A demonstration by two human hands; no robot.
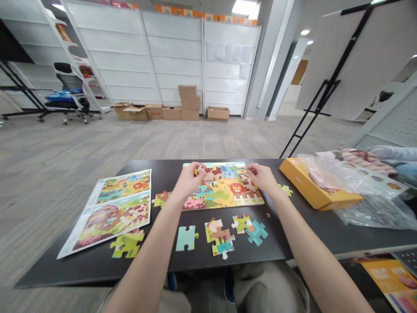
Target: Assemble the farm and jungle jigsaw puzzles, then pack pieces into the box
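- Jigsaw puzzle [224, 191] on black table [74, 265], centred, part-built
- left hand [188, 180]: fingers narrow, pinching piece [198, 171]
- right hand [261, 178]: fingers curled on puzzle edge, likely steadying; grip unclear
- picture guide sheet [117, 213] alongside for reference; loose pieces [218, 237] within reach

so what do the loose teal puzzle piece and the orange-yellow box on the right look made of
The loose teal jigsaw piece looks like printed thick card or thin board: matte, flat and stiff-edged, though thin wood can't be ruled out. The orange-yellow box looks like printed cardboard with a smooth, slightly shiny coat, shown by its crisp folded edges.
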